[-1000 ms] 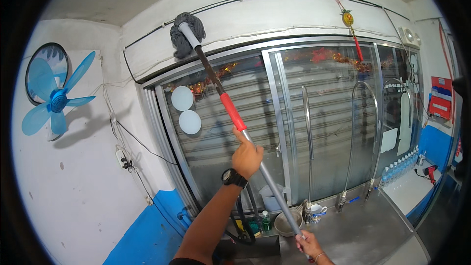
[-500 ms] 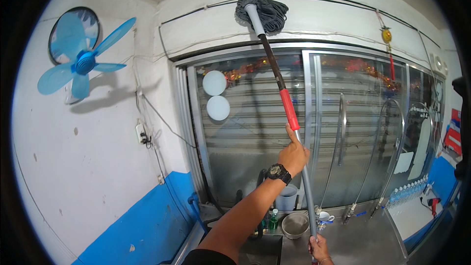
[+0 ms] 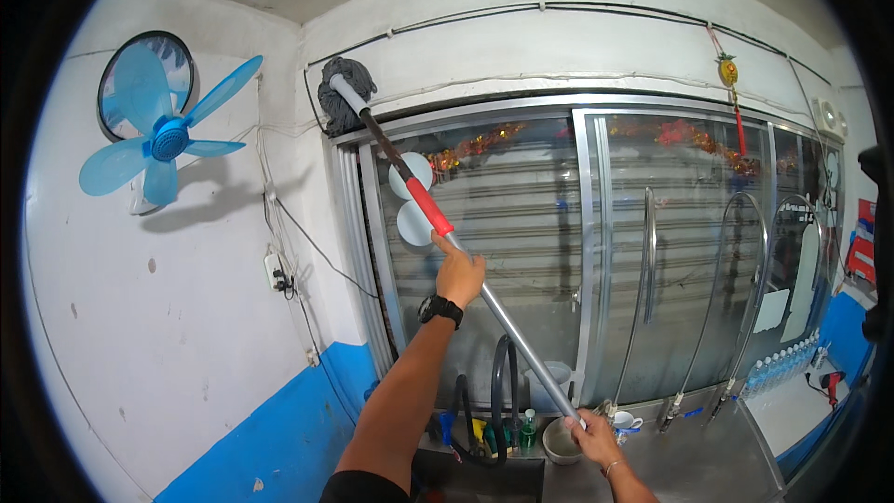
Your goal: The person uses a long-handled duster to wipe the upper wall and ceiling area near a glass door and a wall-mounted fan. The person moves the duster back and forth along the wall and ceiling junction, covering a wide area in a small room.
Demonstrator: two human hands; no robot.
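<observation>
mop head (image 3: 356, 82): shifted left, so we now work the wall (image 3: 447, 56) at far left
left hand (image 3: 460, 274): clamped round the pole (image 3: 517, 330)
right hand (image 3: 596, 438): clamped round its near end

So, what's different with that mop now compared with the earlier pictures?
The mop head went right along the wall, then back left, and is now at the window's upper left corner, further left than before. The pole leans more to the left than half a second ago. Nothing was let go: the left hand and right hand keep their hold. The blue fan stayed put.
</observation>
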